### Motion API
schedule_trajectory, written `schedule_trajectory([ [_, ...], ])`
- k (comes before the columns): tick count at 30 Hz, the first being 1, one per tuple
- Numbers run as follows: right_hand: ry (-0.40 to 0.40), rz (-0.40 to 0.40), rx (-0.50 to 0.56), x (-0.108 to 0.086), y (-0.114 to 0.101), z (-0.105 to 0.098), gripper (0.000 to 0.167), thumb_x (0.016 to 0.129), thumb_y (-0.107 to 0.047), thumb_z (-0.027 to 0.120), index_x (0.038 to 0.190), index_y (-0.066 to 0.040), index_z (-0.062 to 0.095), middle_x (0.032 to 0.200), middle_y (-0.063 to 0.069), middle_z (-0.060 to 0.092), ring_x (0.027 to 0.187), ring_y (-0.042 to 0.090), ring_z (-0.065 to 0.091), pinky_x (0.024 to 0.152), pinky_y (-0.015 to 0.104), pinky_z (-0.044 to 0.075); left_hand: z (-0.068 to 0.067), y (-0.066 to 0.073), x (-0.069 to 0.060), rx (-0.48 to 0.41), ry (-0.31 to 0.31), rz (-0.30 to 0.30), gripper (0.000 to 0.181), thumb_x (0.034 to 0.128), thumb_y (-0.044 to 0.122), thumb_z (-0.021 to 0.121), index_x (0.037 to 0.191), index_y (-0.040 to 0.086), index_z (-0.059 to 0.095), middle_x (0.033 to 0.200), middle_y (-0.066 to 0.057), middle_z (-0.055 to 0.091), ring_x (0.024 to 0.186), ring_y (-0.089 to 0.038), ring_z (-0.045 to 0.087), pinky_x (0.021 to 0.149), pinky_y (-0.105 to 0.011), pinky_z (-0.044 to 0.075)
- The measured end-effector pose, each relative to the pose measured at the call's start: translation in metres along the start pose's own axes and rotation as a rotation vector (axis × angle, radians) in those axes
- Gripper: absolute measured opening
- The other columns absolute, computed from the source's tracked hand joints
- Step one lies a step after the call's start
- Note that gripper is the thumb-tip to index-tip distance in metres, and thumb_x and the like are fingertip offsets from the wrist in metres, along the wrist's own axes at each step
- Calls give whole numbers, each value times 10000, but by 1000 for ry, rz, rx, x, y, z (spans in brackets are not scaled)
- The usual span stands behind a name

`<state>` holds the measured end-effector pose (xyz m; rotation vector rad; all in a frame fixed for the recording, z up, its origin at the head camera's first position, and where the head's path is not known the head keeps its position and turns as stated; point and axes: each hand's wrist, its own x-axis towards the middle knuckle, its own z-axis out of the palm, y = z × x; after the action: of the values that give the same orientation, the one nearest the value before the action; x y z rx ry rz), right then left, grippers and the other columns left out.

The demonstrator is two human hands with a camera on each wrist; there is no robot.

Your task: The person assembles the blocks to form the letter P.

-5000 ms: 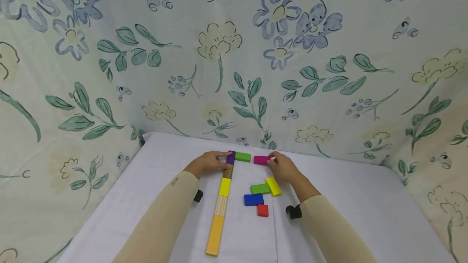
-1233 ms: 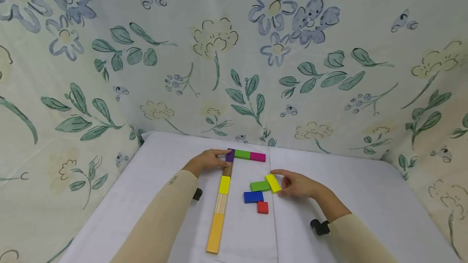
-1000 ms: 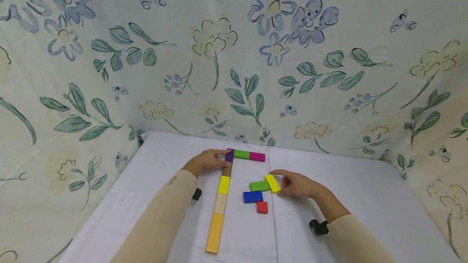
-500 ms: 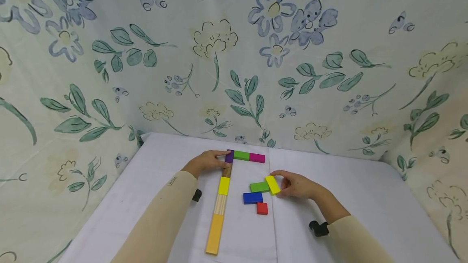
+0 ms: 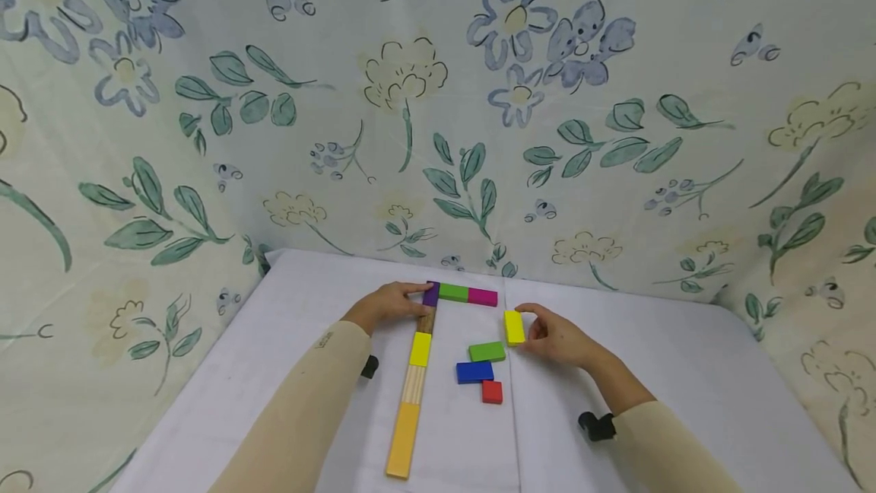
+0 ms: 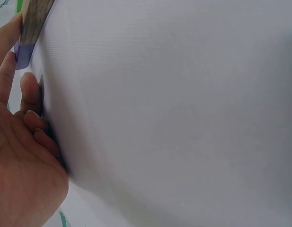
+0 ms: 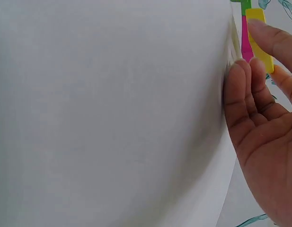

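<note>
In the head view the right hand (image 5: 563, 337) pinches a yellow block (image 5: 514, 328) by its ends between thumb and index finger; the right wrist view shows this yellow block (image 7: 260, 40) too. The left hand (image 5: 386, 304) touches the purple block (image 5: 431, 294) and the brown wooden block (image 5: 426, 320) with index finger and thumb. From the purple block a green block (image 5: 454, 292) and a magenta block (image 5: 482, 297) run right in a row. Toward the front, a second yellow block (image 5: 420, 349), a striped wooden block (image 5: 414, 385) and a long orange block (image 5: 403, 440) continue the column.
Right of the column lie a loose green block (image 5: 487, 351), a blue block (image 5: 474, 372) and a red block (image 5: 492, 392), near each other on the white cloth (image 5: 458, 447). A floral curtain (image 5: 383, 135) stands behind the table.
The magenta block now touches the green one, after a gap earlier. The right hand has gone from it to the yellow block, which has moved back, off the loose green block. The left hand stays put.
</note>
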<state>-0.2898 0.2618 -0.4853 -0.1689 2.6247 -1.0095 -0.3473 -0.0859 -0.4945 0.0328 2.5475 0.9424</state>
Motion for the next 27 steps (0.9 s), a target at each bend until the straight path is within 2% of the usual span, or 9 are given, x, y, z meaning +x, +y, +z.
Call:
schedule_trajectory([
  [6, 81, -2, 19, 15, 0, 1, 705, 877, -163, 805, 1485, -246, 457, 941, 76, 584, 865, 219, 546, 760, 267, 514, -1, 1, -2, 10, 3, -5, 627, 874, 555, 747, 1446, 549, 490, 1635, -60, 415, 1520, -380, 343, 1211, -658, 299],
  [18, 46, 52, -77, 30, -3, 4, 705, 846, -273, 842, 1467, -241, 512, 892, 68, 551, 830, 213, 531, 691, 287, 448, -1, 2, -3, 9, -3, -4, 637, 874, 548, 750, 1453, 542, 486, 1641, -74, 403, 1517, -389, 342, 1213, -660, 294],
  [27, 56, 99, -69, 31, -5, 7, 709, 827, -265, 858, 1456, -238, 531, 894, 73, 550, 828, 217, 532, 684, 285, 445, 0, 0, 0, 2, -5, -6, 637, 865, 560, 754, 1444, 553, 490, 1641, -67, 403, 1518, -388, 339, 1210, -665, 293],
])
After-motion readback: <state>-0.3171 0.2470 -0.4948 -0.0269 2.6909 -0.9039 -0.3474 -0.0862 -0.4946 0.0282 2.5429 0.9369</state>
